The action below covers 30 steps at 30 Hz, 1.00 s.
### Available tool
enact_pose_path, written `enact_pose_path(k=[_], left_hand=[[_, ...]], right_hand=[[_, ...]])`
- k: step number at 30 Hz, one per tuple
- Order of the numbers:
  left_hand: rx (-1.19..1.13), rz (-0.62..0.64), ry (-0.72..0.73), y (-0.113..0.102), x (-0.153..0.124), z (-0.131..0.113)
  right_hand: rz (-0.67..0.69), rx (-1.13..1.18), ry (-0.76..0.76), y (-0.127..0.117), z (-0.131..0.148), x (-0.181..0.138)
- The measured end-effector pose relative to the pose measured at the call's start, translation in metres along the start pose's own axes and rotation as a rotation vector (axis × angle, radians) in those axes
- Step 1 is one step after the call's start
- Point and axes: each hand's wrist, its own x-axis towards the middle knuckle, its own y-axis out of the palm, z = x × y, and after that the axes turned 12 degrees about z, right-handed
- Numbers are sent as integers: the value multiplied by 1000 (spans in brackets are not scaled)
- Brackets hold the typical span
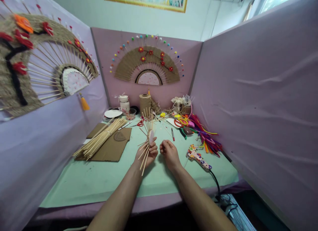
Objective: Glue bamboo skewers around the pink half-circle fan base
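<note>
My left hand [149, 154] grips a small fan frame [150, 137] by its half-round base, tilted nearly edge-on to me. Thin wooden sticks fan out from the base, upward and down over my wrist. To the right, apart from the frame, my right hand [169, 152] is closed with thumb and fingertips pressed together. Whether anything lies in that pinch is hidden. A patterned hot glue gun [198, 157] lies on the table to the right of my right hand, its black cord running off the edge.
A bundle of wooden sticks [105, 137] lies on cardboard [116, 151] at left. Red scissors [139, 124], a marker [173, 134], a twine spool [145, 105] and colourful pipe cleaners [207, 140] lie farther back. Finished fans [149, 60] hang on the partitions; purple walls enclose the table.
</note>
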Motion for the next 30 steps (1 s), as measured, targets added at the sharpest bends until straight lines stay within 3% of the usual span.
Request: enact_pose_path(k=[4, 10, 15, 19, 23, 30], left_hand=[[38, -8, 32, -1, 0, -6], [182, -140, 64, 15, 7, -24], [537, -293, 26, 17, 15, -42], [651, -355, -4, 1, 20, -45], [724, -382, 1, -11, 23, -40], [1030, -300, 276, -18, 18, -43]], right_hand=[[48, -63, -18, 5, 14, -3], [224, -454, -13, -11, 77, 15], [95, -621, -30, -45, 115, 68], [-7, -729, -6, -72, 123, 116], [-60, -898, 112, -93, 125, 159], [-6, -1179, 308, -106, 108, 217]])
